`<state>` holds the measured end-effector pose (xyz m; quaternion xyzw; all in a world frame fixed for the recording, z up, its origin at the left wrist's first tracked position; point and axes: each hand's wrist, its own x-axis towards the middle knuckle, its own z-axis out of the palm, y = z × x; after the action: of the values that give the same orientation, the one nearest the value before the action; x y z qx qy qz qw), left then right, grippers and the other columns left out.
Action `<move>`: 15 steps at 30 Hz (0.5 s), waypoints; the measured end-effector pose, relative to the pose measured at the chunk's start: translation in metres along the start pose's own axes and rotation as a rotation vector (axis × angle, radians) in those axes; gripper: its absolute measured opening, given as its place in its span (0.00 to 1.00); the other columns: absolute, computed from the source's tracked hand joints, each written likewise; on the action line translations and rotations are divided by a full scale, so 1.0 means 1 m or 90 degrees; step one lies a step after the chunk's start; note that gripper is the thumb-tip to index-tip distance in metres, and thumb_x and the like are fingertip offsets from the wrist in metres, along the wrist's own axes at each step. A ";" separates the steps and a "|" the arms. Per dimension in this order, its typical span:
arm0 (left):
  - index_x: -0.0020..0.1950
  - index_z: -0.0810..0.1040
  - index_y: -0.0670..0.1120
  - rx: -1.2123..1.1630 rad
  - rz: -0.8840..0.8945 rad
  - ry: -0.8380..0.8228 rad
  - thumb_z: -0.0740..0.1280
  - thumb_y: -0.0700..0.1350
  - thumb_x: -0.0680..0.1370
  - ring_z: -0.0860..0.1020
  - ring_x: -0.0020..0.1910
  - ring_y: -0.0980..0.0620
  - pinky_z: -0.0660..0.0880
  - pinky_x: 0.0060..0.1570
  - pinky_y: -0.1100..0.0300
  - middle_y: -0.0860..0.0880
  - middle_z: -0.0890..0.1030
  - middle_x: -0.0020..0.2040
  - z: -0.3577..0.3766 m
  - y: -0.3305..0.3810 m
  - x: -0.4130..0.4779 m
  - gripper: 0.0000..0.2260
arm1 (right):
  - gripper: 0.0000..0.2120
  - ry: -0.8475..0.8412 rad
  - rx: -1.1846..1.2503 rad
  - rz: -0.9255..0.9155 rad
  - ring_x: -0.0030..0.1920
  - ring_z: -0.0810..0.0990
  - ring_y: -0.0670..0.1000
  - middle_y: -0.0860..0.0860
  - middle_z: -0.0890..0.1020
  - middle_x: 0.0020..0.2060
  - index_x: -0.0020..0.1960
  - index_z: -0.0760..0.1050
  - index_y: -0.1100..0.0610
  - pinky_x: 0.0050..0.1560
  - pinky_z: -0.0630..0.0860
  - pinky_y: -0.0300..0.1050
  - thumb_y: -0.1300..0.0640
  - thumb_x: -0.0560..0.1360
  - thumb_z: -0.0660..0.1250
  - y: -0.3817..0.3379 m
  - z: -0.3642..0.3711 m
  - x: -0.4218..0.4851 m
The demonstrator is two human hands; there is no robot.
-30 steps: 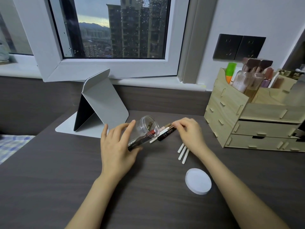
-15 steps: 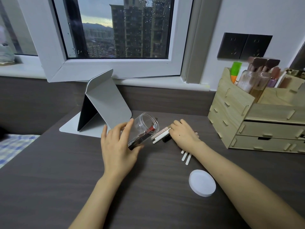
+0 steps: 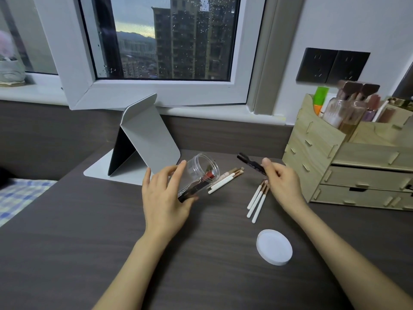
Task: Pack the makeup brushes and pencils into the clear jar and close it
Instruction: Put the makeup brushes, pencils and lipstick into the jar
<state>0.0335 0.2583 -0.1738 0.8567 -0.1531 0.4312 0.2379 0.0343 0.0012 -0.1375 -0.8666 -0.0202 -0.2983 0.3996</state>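
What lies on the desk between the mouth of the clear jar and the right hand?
In the head view, a bunch of white-handled brushes lies between the jar and the right hand, beside the jar's mouth; the rest is bare desk.

Dark desk point(image 3: 89, 253): brushes point(image 3: 257, 201), lid point(image 3: 274, 247), mirror point(image 3: 143, 139).

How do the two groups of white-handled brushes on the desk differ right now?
The brushes by the jar mouth lie close to the tilted clear jar held by the left hand; the three brushes near the right hand lie apart from it, closer to the white lid. The first group lies flatter across the view; the second runs steeper. Both rest unheld on the desk.
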 end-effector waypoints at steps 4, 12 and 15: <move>0.66 0.71 0.46 -0.017 0.028 -0.003 0.80 0.46 0.57 0.75 0.49 0.46 0.61 0.66 0.40 0.46 0.78 0.53 0.001 0.001 -0.001 0.39 | 0.19 -0.036 0.105 0.077 0.31 0.65 0.50 0.53 0.68 0.28 0.32 0.70 0.59 0.36 0.62 0.46 0.51 0.78 0.58 -0.031 -0.006 -0.009; 0.67 0.69 0.48 -0.022 0.094 -0.034 0.78 0.46 0.60 0.75 0.51 0.47 0.59 0.68 0.43 0.46 0.78 0.54 0.001 0.002 -0.004 0.37 | 0.04 -0.249 0.028 -0.036 0.42 0.77 0.46 0.45 0.79 0.38 0.43 0.75 0.53 0.46 0.72 0.44 0.56 0.76 0.62 -0.084 0.011 -0.016; 0.67 0.69 0.48 -0.013 0.093 -0.029 0.78 0.47 0.60 0.76 0.51 0.46 0.60 0.67 0.42 0.46 0.78 0.54 0.002 0.001 -0.003 0.37 | 0.11 -0.274 0.040 -0.076 0.47 0.77 0.46 0.48 0.80 0.45 0.52 0.79 0.53 0.50 0.71 0.37 0.61 0.77 0.59 -0.086 0.018 -0.019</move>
<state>0.0319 0.2567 -0.1771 0.8504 -0.2248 0.4264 0.2109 0.0046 0.0767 -0.0980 -0.8946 -0.1659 -0.1287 0.3945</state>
